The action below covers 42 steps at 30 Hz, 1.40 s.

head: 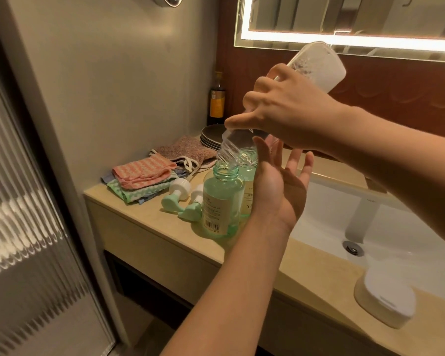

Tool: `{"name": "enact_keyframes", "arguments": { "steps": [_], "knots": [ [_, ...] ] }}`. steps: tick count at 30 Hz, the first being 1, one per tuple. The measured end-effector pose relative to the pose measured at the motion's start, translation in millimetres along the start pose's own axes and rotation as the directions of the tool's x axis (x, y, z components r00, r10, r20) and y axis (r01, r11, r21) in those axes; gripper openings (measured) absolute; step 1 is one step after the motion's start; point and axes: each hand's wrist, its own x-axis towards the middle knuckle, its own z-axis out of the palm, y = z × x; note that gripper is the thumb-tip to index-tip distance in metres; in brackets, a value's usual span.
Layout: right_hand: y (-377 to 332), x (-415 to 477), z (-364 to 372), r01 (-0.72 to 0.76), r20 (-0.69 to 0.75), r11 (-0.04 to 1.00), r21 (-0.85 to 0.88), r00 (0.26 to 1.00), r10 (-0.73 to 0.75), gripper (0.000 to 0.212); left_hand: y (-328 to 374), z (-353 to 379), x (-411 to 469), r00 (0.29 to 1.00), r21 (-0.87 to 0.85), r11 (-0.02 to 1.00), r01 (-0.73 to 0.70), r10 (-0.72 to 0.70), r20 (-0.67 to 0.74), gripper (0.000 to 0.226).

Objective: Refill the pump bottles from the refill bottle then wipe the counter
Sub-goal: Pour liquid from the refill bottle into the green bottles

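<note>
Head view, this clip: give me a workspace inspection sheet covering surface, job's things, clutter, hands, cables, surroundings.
Surface: beige counter with a white sink set into it; no spill visible.
Job's things: refill bottle tipped neck-down over the front pump bottle, which is uncapped; second pump bottle behind it; two pump heads lying on the counter.
Clutter: folded cloths, stacked plates, dark bottle, white soap dish.
Hands: right hand has its grip on the refill bottle; left hand open beside the pump bottles.
Cables: nothing seen.
Surroundings: lit mirror, ribbed glass door.
</note>
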Motion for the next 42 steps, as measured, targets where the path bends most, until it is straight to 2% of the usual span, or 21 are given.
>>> {"name": "enact_keyframes", "arguments": {
  "steps": [9, 16, 29, 31, 35, 42],
  "knots": [
    [-0.1, 8.8, -13.4, 0.062, 0.012, 0.997, -0.034, 0.998, -0.062, 0.049, -3.2, -0.4, 0.8, 0.996, -0.063, 0.998, -0.006, 0.012, 0.093, 0.059],
    [-1.7, 12.2, -21.7, 0.093, 0.006, 0.995, -0.027, 0.996, -0.093, 0.046, -3.7, 3.3, 0.8, 0.995, -0.08, 0.997, -0.006, 0.015, 0.103, 0.06],
    [-4.6, 1.9, -13.7, 0.025, -0.005, 1.0, 0.011, 1.0, -0.025, 0.043, -9.2, -0.4, 4.2, 0.997, -0.13, 0.991, 0.035, -0.025, 0.073, 0.052],
    [-5.8, -2.6, -12.1, 0.006, -0.009, 0.999, 0.032, 1.0, -0.005, 0.043, -9.6, -2.0, 5.2, 0.998, -0.132, 0.991, 0.033, -0.025, 0.059, 0.053],
    [-10.3, -11.9, -2.9, -0.069, -0.012, 0.993, 0.097, 0.997, 0.07, 0.047, -9.1, -4.7, 4.1, 1.0, -0.014, 1.0, 0.015, -0.014, 0.016, 0.06],
    [-23.1, -28.1, 19.5, -0.245, 0.019, 0.938, 0.245, 0.968, 0.248, 0.057, -7.2, -0.3, -6.7, 0.98, 0.118, 0.992, 0.051, -0.027, -0.198, 0.039]
  ]
}}
